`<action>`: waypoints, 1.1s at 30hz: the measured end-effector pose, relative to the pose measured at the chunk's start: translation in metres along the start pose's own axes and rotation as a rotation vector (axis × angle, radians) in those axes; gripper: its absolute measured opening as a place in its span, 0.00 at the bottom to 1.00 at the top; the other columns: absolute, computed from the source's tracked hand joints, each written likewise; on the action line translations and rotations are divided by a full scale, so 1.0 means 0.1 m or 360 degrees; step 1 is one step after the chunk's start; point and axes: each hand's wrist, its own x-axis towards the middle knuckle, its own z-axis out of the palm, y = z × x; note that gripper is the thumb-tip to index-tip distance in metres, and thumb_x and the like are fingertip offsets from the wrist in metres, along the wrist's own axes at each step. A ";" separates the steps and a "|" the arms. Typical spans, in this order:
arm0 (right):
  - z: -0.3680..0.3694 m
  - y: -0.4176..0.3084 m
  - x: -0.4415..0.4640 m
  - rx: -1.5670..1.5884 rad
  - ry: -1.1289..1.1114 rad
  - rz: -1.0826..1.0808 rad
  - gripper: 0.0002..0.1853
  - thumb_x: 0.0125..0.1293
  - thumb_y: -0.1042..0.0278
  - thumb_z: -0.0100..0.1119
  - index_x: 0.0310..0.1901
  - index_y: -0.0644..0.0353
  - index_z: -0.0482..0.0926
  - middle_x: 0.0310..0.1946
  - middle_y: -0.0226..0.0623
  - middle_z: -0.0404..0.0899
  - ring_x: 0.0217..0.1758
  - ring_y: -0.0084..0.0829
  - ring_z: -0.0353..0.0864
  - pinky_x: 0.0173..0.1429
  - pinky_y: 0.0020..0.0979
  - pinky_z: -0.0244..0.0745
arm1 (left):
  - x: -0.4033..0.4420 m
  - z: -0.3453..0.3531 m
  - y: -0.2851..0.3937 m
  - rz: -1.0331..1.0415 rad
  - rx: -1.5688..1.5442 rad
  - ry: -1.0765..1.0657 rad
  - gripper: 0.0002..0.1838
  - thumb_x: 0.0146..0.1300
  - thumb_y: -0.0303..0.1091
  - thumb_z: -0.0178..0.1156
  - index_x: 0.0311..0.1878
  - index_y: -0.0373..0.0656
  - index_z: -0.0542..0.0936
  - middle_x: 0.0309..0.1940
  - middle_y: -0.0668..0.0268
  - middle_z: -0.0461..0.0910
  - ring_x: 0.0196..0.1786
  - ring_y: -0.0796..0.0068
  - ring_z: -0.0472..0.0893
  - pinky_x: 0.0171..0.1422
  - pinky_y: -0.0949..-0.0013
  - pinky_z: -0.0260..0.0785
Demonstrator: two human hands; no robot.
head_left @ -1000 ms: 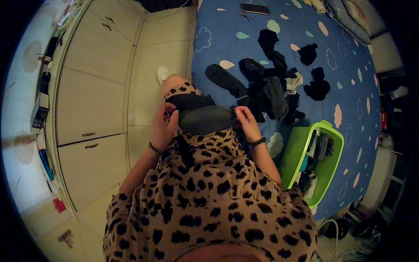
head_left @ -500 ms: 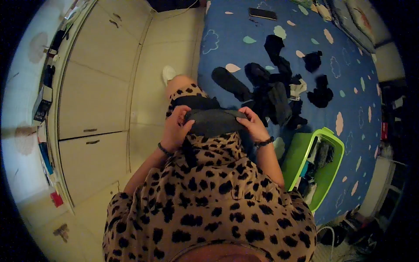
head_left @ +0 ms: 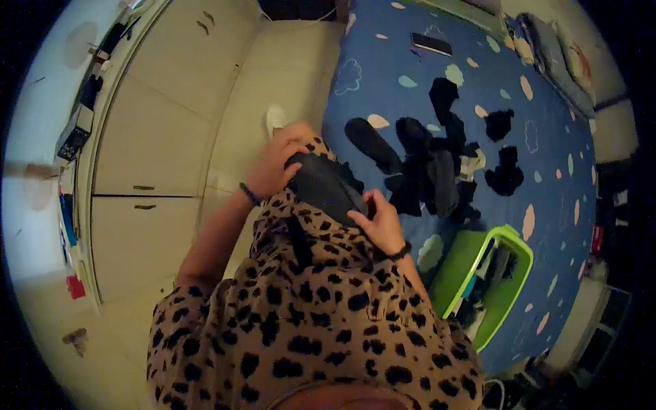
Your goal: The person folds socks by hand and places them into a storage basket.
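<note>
Across my lap lies a dark grey sock [head_left: 322, 188], stretched out flat and slanting down to the right. My left hand [head_left: 273, 164] grips its upper left end, fingers closed on the fabric. At the lower right end, my right hand [head_left: 381, 222] pinches the edge between thumb and fingers. Some black cloth [head_left: 352, 176] shows just behind the sock. To the right on the bed is a loose heap of dark socks [head_left: 443, 181], with one longer sock [head_left: 372, 143] sticking out toward me.
The blue patterned bed sheet [head_left: 410, 239] bears a green bin [head_left: 447, 277] with clothing inside, close to my right arm. Two bunched black socks [head_left: 504, 171] lie beyond the heap. A phone [head_left: 431, 44] rests near the far end. Pale cabinets [head_left: 150, 150] stand at the left.
The sock has gone from lying level to slanting, its left end raised and its right end lowered. Both hands keep their hold, and the whole view has shifted slightly.
</note>
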 end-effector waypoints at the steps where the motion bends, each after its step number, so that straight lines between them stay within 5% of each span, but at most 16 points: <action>1: 0.01 0.01 -0.04 0.0003 -0.0023 0.0015 0.22 0.56 0.68 0.71 0.46 0.61 0.68 0.30 0.35 0.70 0.36 0.28 0.70 0.43 0.27 0.69 | -0.09 0.02 0.01 -0.0026 -0.0002 -0.0008 0.09 0.58 0.24 0.61 0.42 0.39 0.75 0.44 0.56 0.76 0.51 0.60 0.76 0.55 0.63 0.68; 3: -0.02 -0.01 -0.03 -0.0170 0.0363 -0.0414 0.23 0.56 0.67 0.71 0.47 0.62 0.68 0.30 0.35 0.70 0.35 0.29 0.71 0.42 0.29 0.70 | -0.24 0.04 0.05 -0.0813 -0.0057 0.0262 0.10 0.61 0.28 0.62 0.44 0.40 0.75 0.34 0.64 0.77 0.36 0.72 0.76 0.42 0.70 0.70; 7: -0.01 -0.02 0.00 -0.0246 0.0363 -0.0525 0.16 0.53 0.72 0.70 0.38 0.63 0.72 0.31 0.38 0.70 0.33 0.39 0.71 0.39 0.31 0.69 | -0.53 0.13 0.09 -0.1069 -0.0468 0.0045 0.09 0.60 0.31 0.65 0.40 0.40 0.76 0.24 0.68 0.75 0.28 0.78 0.74 0.34 0.74 0.67; 9: -0.01 -0.10 0.00 -0.0220 0.0307 -0.0506 0.14 0.52 0.74 0.70 0.36 0.63 0.72 0.32 0.40 0.70 0.32 0.41 0.71 0.38 0.32 0.69 | -0.54 0.10 0.20 -0.0857 -0.0218 0.0058 0.13 0.58 0.35 0.67 0.39 0.39 0.76 0.20 0.70 0.74 0.23 0.80 0.72 0.31 0.74 0.66; 12: -0.01 -0.28 -0.05 -0.0196 0.0250 -0.0618 0.13 0.51 0.75 0.69 0.33 0.62 0.71 0.32 0.42 0.70 0.32 0.43 0.73 0.36 0.34 0.69 | -0.51 0.13 0.14 -0.1207 -0.0858 0.0161 0.14 0.56 0.36 0.68 0.40 0.40 0.76 0.31 0.65 0.78 0.32 0.75 0.75 0.39 0.72 0.70; 16: 0.16 -0.41 -0.16 -0.0277 0.0157 -0.1065 0.11 0.51 0.75 0.67 0.32 0.60 0.73 0.39 0.42 0.76 0.40 0.42 0.79 0.39 0.35 0.74 | -0.35 0.12 0.23 -0.0736 -0.0271 0.0393 0.11 0.53 0.28 0.67 0.38 0.40 0.76 0.46 0.59 0.77 0.46 0.69 0.76 0.51 0.66 0.70; 18: 0.25 -0.41 -0.17 -0.0278 -0.0020 -0.1355 0.10 0.50 0.74 0.66 0.34 0.59 0.74 0.44 0.40 0.78 0.45 0.43 0.80 0.45 0.38 0.77 | -0.35 0.05 0.18 -0.0130 0.0313 0.0067 0.10 0.52 0.22 0.62 0.37 0.41 0.73 0.55 0.56 0.71 0.57 0.63 0.71 0.59 0.61 0.66; 19: 0.28 -0.43 -0.18 -0.0274 -0.0014 -0.1349 0.10 0.50 0.74 0.66 0.34 0.59 0.74 0.44 0.40 0.78 0.45 0.43 0.80 0.45 0.38 0.77 | -0.36 0.01 0.18 -0.0126 0.0312 0.0058 0.10 0.52 0.22 0.62 0.37 0.41 0.73 0.55 0.56 0.71 0.57 0.63 0.71 0.59 0.61 0.66; 21: 0.31 -0.44 -0.20 -0.0261 -0.0165 -0.1409 0.12 0.50 0.74 0.65 0.36 0.58 0.74 0.44 0.40 0.78 0.44 0.45 0.80 0.46 0.38 0.77 | -0.40 -0.09 0.16 0.0058 0.0055 0.0073 0.12 0.50 0.18 0.60 0.36 0.42 0.70 0.50 0.57 0.75 0.54 0.64 0.75 0.57 0.62 0.69; 22: 0.34 -0.34 -0.23 -0.0229 -0.0318 -0.1278 0.18 0.52 0.68 0.64 0.45 0.56 0.73 0.51 0.43 0.75 0.52 0.47 0.76 0.53 0.42 0.75 | -0.48 -0.15 0.12 0.0056 0.0055 0.0065 0.12 0.50 0.18 0.60 0.36 0.42 0.70 0.50 0.57 0.75 0.54 0.64 0.75 0.57 0.62 0.69; 24: 0.33 -0.31 -0.24 -0.0148 -0.0376 -0.1196 0.16 0.51 0.73 0.65 0.42 0.58 0.74 0.46 0.42 0.77 0.48 0.46 0.78 0.50 0.40 0.76 | -0.67 -0.29 0.04 -0.0660 -0.1262 -0.0116 0.12 0.56 0.34 0.67 0.34 0.46 0.71 0.39 0.65 0.75 0.46 0.67 0.78 0.55 0.62 0.71; 27: 0.35 -0.33 -0.23 0.0038 -0.0458 -0.1100 0.14 0.51 0.77 0.68 0.39 0.61 0.74 0.39 0.40 0.79 0.43 0.45 0.81 0.46 0.37 0.76 | -0.79 -0.44 -0.03 -0.0867 -0.1948 -0.0030 0.15 0.60 0.41 0.66 0.38 0.46 0.70 0.33 0.67 0.74 0.36 0.71 0.77 0.52 0.63 0.71; 32: 0.37 -0.39 -0.24 0.0287 -0.0364 -0.1105 0.15 0.53 0.74 0.70 0.39 0.61 0.73 0.31 0.36 0.77 0.37 0.36 0.80 0.43 0.32 0.74 | -0.60 -0.31 0.11 -0.0931 -0.2280 0.0026 0.15 0.64 0.42 0.62 0.44 0.44 0.71 0.31 0.69 0.74 0.35 0.74 0.75 0.48 0.67 0.71; 33: 0.33 -0.41 -0.27 0.0415 -0.0335 -0.0826 0.14 0.54 0.75 0.70 0.38 0.60 0.73 0.30 0.33 0.75 0.35 0.31 0.78 0.41 0.28 0.72 | -0.48 -0.27 0.19 -0.1112 -0.1969 0.0133 0.14 0.65 0.40 0.61 0.47 0.42 0.72 0.33 0.68 0.76 0.37 0.74 0.76 0.48 0.69 0.70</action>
